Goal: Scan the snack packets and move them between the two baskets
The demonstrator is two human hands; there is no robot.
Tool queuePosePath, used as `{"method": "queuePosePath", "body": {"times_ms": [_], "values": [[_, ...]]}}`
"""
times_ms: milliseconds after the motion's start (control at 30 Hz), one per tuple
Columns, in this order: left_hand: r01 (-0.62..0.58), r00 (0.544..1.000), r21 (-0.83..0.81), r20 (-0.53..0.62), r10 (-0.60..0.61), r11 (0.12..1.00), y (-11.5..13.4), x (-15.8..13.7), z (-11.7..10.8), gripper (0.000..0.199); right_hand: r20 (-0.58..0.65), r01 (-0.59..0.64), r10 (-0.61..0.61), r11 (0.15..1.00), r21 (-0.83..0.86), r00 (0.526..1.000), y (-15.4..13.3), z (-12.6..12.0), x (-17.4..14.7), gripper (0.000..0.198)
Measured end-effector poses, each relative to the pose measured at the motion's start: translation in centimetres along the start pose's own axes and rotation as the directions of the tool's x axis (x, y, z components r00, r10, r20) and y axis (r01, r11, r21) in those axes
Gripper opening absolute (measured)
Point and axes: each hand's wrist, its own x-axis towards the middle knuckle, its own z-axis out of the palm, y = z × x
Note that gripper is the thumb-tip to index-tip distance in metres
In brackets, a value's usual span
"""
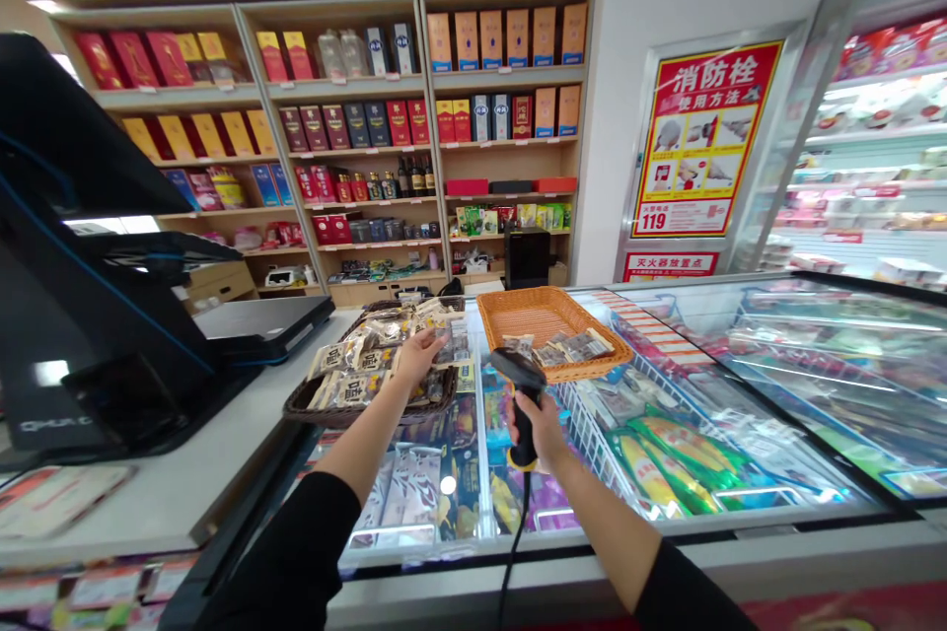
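Observation:
My right hand [544, 429] is wrapped round the dark grip of a barcode scanner [520, 375], whose head points forward and left. A black cable [510, 542] hangs from its base. Over the dark woven basket [296, 406] my left hand [420, 355] reaches among the packets, fingers bent against a small snack packet [438, 327]; the fingertips are partly hidden. Several cream-and-black snack packets [347, 386] fill that basket. To the right sits an orange woven basket [510, 311] with a few similar packets [584, 345] at its near end.
Both baskets stand on the glass top of a chest freezer [747, 355] holding bagged goods in wire racks. At left, a counter [170, 483] carries a black checkout scale [74, 345]. Shelves of boxed goods [355, 128] line the back wall; a red fire-hydrant sign [706, 138] hangs right.

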Motion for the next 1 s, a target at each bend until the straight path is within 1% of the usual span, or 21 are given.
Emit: {"method": "queuePosePath", "body": {"times_ms": [33, 100, 167, 200, 233, 267, 300, 367, 400, 433, 500, 533, 567, 600, 700, 767, 800, 833, 900, 933, 1000], "values": [[-0.011, 1.000, 0.045, 0.008, 0.011, 0.999, 0.3, 0.1, 0.6, 0.054, -0.031, -0.001, 0.004, 0.996, 0.088, 1.000, -0.6, -0.8, 0.4, 0.038], [-0.025, 0.999, 0.075, 0.044, 0.022, 0.997, 1.0, 0.5, 2.5, 0.050, -0.097, 0.013, 0.011, 0.970, 0.242, 0.995, -1.7, -2.6, 1.2, 0.037], [-0.024, 0.991, 0.097, 0.130, 0.012, 0.995, 1.6, 0.9, 5.4, 0.045, -0.178, 0.044, 0.021, 0.935, 0.352, 0.984, -2.4, -4.1, 1.9, 0.035], [-0.022, 0.982, 0.152, 0.187, -0.006, 0.988, 1.8, 1.0, 7.0, 0.042, -0.220, 0.060, 0.029, 0.920, 0.386, 0.975, -2.4, -4.7, 2.2, 0.034], [-0.027, 0.969, 0.253, 0.243, -0.036, 0.967, 1.9, 1.2, 8.6, 0.040, -0.259, 0.074, 0.038, 0.909, 0.410, 0.965, -2.4, -5.2, 2.4, 0.034], [-0.049, 0.957, 0.389, 0.282, -0.069, 0.920, 2.0, 1.3, 10.1, 0.038, -0.287, 0.082, 0.049, 0.900, 0.427, 0.957, -2.2, -5.4, 2.6, 0.033], [-0.083, 0.950, 0.535, 0.297, -0.096, 0.841, 2.1, 1.4, 11.5, 0.035, -0.300, 0.083, 0.060, 0.894, 0.440, 0.952, -2.0, -5.6, 2.7, 0.033], [-0.146, 0.958, 0.765, 0.269, -0.104, 0.627, 2.2, 1.4, 13.5, 0.032, -0.295, 0.067, 0.079, 0.889, 0.453, 0.952, -1.5, -5.5, 3.0, 0.034], [-0.166, 0.965, 0.835, 0.246, -0.087, 0.524, 2.2, 1.3, 14.2, 0.032, -0.288, 0.059, 0.086, 0.886, 0.459, 0.954, -1.3, -5.4, 3.1, 0.034], [-0.181, 0.972, 0.881, 0.229, -0.059, 0.437, 2.3, 1.1, 14.7, 0.032, -0.284, 0.054, 0.091, 0.883, 0.465, 0.955, -1.2, -5.2, 3.2, 0.034], [-0.210, 0.976, 0.927, 0.217, 0.014, 0.311, 2.5, 0.7, 15.3, 0.035, -0.272, 0.044, 0.099, 0.880, 0.472, 0.957, -1.2, -4.9, 3.4, 0.034], [-0.226, 0.974, 0.934, 0.221, 0.051, 0.278, 2.6, 0.5, 15.3, 0.037, -0.267, 0.035, 0.104, 0.882, 0.470, 0.958, -1.2, -4.8, 3.4, 0.034], [-0.242, 0.970, 0.931, 0.228, 0.082, 0.273, 2.7, 0.3, 15.2, 0.039, -0.260, 0.023, 0.110, 0.887, 0.461, 0.959, -1.4, -4.8, 3.5, 0.034], [-0.257, 0.966, 0.920, 0.237, 0.101, 0.297, 2.7, 0.2, 15.0, 0.040, -0.257, 0.014, 0.113, 0.894, 0.448, 0.960, -1.5, -4.8, 3.5, 0.033], [-0.284, 0.959, 0.844, 0.258, 0.119, 0.455, 2.9, -0.1, 13.3, 0.027, -0.256, 0.011, 0.102, 0.913, 0.407, 0.961, -1.9, -4.8, 3.4, 0.035], [-0.318, 0.948, 0.786, 0.265, 0.176, 0.530, 3.3, -0.3, 10.9, 0.016, -0.246, 0.021, 0.082, 0.921, 0.388, 0.966, -2.1, -4.8, 3.1, 0.036], [-0.342, 0.940, 0.768, 0.269, 0.212, 0.541, 3.6, -0.4, 9.3, 0.012, -0.234, 0.021, 0.073, 0.925, 0.379, 0.970, -2.1, -4.7, 2.9, 0.036], [-0.365, 0.930, 0.764, 0.275, 0.243, 0.532, 4.0, -0.7, 7.5, 0.011, -0.221, 0.021, 0.065, 0.930, 0.367, 0.973, -2.1, -4.5, 2.6, 0.036], [-0.376, 0.922, 0.796, 0.274, 0.272, 0.474, 5.0, -1.5, 3.0, 0.012, -0.192, 0.019, 0.048, 0.944, 0.331, 0.980, -1.8, -3.9, 1.9, 0.036], [-0.357, 0.927, 0.829, 0.259, 0.270, 0.430, 5.5, -2.0, 0.5, 0.014, -0.168, 0.011, 0.042, 0.953, 0.304, 0.985, -1.6, -3.5, 1.5, 0.036], [-0.253, 0.954, 0.903, 0.171, 0.247, 0.348, 6.4, -3.2, -4.3, 0.015, -0.099, -0.016, 0.041, 0.970, 0.242, 0.994, -1.1, -2.7, 0.7, 0.038]]}}
